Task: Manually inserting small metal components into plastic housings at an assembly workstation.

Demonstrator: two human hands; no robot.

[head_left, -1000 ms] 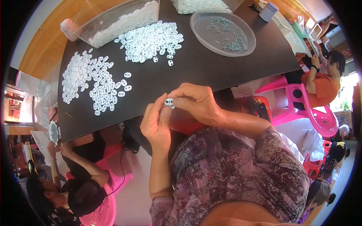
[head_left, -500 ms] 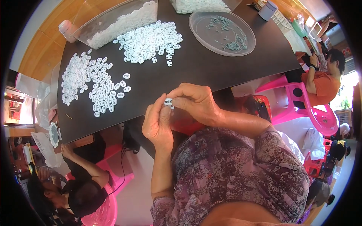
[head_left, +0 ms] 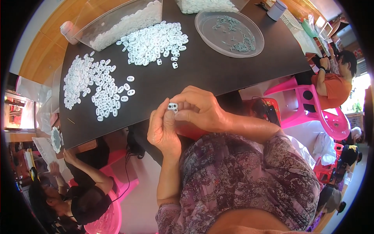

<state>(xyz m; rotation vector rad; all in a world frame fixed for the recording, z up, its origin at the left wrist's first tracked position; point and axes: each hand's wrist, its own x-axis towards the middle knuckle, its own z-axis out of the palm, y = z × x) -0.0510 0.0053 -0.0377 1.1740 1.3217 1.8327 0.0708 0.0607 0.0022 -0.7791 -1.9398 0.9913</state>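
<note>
A small white oval plastic piece with two dark holes (head_left: 172, 106) is held up just off the table's near edge. My left hand (head_left: 163, 128) pinches it between thumb and fingers. My right hand (head_left: 203, 108) is closed at its right side, with the thumb tip against the piece's lower part and curled fingers behind. Whether a second small part sits between the fingers is hidden. On the dark table (head_left: 156, 91) beyond my hands lie a heap of loose white two-hole pieces (head_left: 152, 43) and a heap of similar white pieces (head_left: 105, 85) to its left.
A round clear tray (head_left: 206, 37) with small grey-green screw-like parts stands at the far right. Behind the heaps is a clear bin (head_left: 128, 25) of white pieces. A lidded jar (head_left: 276, 11) stands at the far corner. Co-workers sit left and right, near pink chairs (head_left: 302, 101).
My right thumb has shifted lower on the piece, and its two-hole face shows more fully. Both hands stay nearly in place. A co-worker at the left has raised a hand.
</note>
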